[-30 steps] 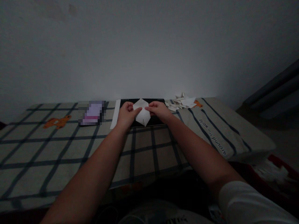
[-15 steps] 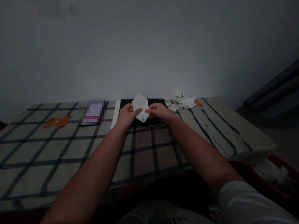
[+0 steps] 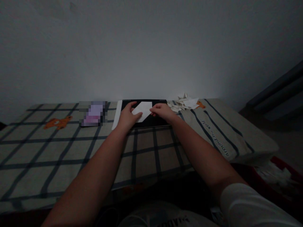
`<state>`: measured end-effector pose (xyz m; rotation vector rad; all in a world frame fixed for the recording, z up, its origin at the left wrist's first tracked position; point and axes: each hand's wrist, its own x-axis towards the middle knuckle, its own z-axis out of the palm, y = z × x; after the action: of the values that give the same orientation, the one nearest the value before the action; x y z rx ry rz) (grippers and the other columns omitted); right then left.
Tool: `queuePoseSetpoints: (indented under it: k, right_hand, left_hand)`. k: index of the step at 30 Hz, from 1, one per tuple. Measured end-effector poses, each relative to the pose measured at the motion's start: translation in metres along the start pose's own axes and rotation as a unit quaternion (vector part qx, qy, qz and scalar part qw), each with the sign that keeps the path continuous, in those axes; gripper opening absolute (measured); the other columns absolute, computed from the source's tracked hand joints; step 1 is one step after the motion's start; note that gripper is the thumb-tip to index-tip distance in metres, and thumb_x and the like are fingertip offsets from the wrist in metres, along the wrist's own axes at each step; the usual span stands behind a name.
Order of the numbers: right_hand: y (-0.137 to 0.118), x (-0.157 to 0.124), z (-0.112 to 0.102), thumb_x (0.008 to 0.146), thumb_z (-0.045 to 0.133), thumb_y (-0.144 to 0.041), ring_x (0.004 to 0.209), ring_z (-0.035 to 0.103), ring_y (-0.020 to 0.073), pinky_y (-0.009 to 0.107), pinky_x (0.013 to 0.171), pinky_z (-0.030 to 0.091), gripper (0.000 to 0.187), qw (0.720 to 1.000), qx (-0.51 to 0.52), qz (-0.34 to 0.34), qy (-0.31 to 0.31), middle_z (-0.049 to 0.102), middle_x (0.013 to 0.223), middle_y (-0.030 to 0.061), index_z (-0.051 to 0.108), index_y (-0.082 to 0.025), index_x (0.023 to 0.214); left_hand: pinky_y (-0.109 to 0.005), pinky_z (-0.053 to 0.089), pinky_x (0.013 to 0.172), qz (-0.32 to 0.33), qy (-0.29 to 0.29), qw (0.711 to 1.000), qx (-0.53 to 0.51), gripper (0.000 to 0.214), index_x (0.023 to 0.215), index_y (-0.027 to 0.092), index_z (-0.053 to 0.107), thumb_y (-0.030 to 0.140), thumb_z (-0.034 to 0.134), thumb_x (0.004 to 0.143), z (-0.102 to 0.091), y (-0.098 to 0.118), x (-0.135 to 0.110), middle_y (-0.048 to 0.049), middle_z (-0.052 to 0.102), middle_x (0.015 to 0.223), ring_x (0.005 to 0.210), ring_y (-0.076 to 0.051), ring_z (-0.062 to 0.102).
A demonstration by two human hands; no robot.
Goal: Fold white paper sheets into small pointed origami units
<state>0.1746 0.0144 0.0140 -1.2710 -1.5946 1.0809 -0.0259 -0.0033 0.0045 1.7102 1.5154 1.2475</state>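
Observation:
A folded piece of white paper point(image 3: 145, 108) is tilted over a black spiral-bound pad point(image 3: 155, 121). My right hand point(image 3: 163, 112) pinches the paper's right edge between thumb and fingers. At its left side, my left hand point(image 3: 127, 115) has its thumb and fingers spread apart, the thumb touching the lower left part of the paper. Just beyond my right hand, a pile of folded white paper pieces point(image 3: 183, 103) lies on the cloth.
A checked cloth point(image 3: 146, 142) with bear prints covers the table, which stands against a grey wall point(image 3: 151, 47). To the left lies a phone point(image 3: 94, 113) with a blurred-out screen. A red container point(image 3: 278, 175) with whitish contents is at the lower right.
The paper has turned from upright to slanted, and its shape and the side showing differ. My left hand's fingers have spread from their pinch; my right hand still holds the right edge.

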Motion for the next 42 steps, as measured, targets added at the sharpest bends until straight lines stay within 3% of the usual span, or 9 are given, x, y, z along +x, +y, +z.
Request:
queuePoseSetpoints:
  k: [4,8,13,18,21,24,29,36,42]
  right_hand:
    - [0.005,0.001,0.002,0.075,0.074,-0.029,0.060,0.053,0.0139,0.029,0.061,0.039,0.020,0.989,-0.147,-0.017,0.019,0.062,0.061,-0.0002,0.067,-0.020,0.059]
    - [0.009,0.001,0.007,0.076,0.075,-0.033,0.058,0.053,0.0149,0.029,0.060,0.036,0.022,0.974,-0.223,-0.007,0.025,0.061,0.058,0.0002,0.071,-0.020,0.059]
    - [0.005,-0.002,0.013,0.083,0.071,-0.031,0.060,0.054,0.0125,0.026,0.058,0.033,0.019,0.957,-0.289,-0.012,0.010,0.067,0.065,0.0010,0.078,-0.017,0.072]
    - [-0.002,-0.004,0.006,0.087,0.067,-0.041,0.061,0.054,0.0132,0.027,0.058,0.033,0.030,0.939,-0.342,-0.037,-0.020,0.066,0.065,0.0023,0.078,-0.016,0.075]
    - [-0.001,-0.004,-0.003,0.090,0.060,-0.035,0.066,0.056,0.0143,0.027,0.060,0.035,0.028,0.938,-0.342,-0.059,0.010,0.068,0.072,0.0037,0.077,-0.015,0.082]
    - [0.004,-0.004,-0.009,0.085,0.064,-0.026,0.079,0.060,0.0163,0.027,0.068,0.041,0.022,0.928,-0.357,-0.106,0.023,0.071,0.091,0.0061,0.075,-0.016,0.101]
    - [0.015,-0.002,-0.011,0.085,0.067,-0.023,0.109,0.057,0.0224,0.033,0.093,0.043,0.033,0.889,-0.414,-0.186,-0.060,0.067,0.117,0.0096,0.073,-0.021,0.118]
    - [0.021,0.005,-0.011,0.089,0.068,-0.028,0.111,0.055,0.0245,0.037,0.095,0.042,0.027,0.873,-0.421,-0.230,-0.088,0.068,0.117,0.0113,0.075,-0.019,0.114]
    - [0.018,0.009,-0.009,0.088,0.061,-0.015,0.100,0.060,0.0212,0.035,0.094,0.041,0.017,0.867,-0.385,-0.296,-0.114,0.074,0.101,0.0100,0.077,-0.015,0.088]
  left_hand:
    - [-0.046,0.045,0.097,0.087,0.030,0.986,0.136,0.060,0.131,0.022,0.062,0.025,0.076,0.073,-0.004,-0.001,-0.001,-0.0126,0.067,0.118,0.111,-0.034,0.060]
    - [-0.051,0.040,0.103,0.144,0.055,0.954,0.259,0.051,0.128,0.023,0.066,0.023,0.071,0.078,-0.004,0.007,-0.008,-0.0136,0.061,0.130,0.123,-0.038,0.050]
    - [-0.046,0.045,0.097,0.183,-0.085,0.898,0.391,0.036,0.125,0.022,0.067,0.036,0.055,0.095,0.002,0.017,-0.020,-0.0111,0.062,0.132,0.121,-0.033,0.053]
    - [-0.047,0.046,0.102,0.167,-0.138,0.859,0.464,0.045,0.138,0.024,0.058,0.045,0.040,0.102,0.005,0.013,-0.022,-0.0094,0.057,0.145,0.131,-0.031,0.051]
    - [-0.046,0.041,0.110,0.172,-0.152,0.857,0.461,0.046,0.139,0.021,0.057,0.043,0.038,0.104,0.004,0.007,-0.018,-0.0096,0.053,0.150,0.136,-0.029,0.048]
    - [-0.049,0.036,0.115,0.172,-0.171,0.861,0.447,0.048,0.143,0.017,0.053,0.041,0.037,0.104,0.005,0.000,-0.013,-0.0123,0.048,0.154,0.142,-0.029,0.043]
    - [-0.051,0.035,0.117,0.154,-0.189,0.884,0.399,0.044,0.139,0.018,0.056,0.034,0.033,0.105,0.006,-0.011,-0.004,-0.0112,0.046,0.156,0.146,-0.026,0.039]
    - [-0.042,0.039,0.114,0.174,-0.160,0.903,0.359,0.039,0.121,0.012,0.068,0.030,0.039,0.103,0.007,-0.016,0.004,-0.0133,0.060,0.142,0.133,-0.027,0.054]
    - [-0.037,0.043,0.111,0.179,-0.163,0.916,0.319,0.031,0.115,0.012,0.070,0.029,0.053,0.095,0.005,-0.018,0.006,-0.0137,0.065,0.134,0.124,-0.026,0.059]
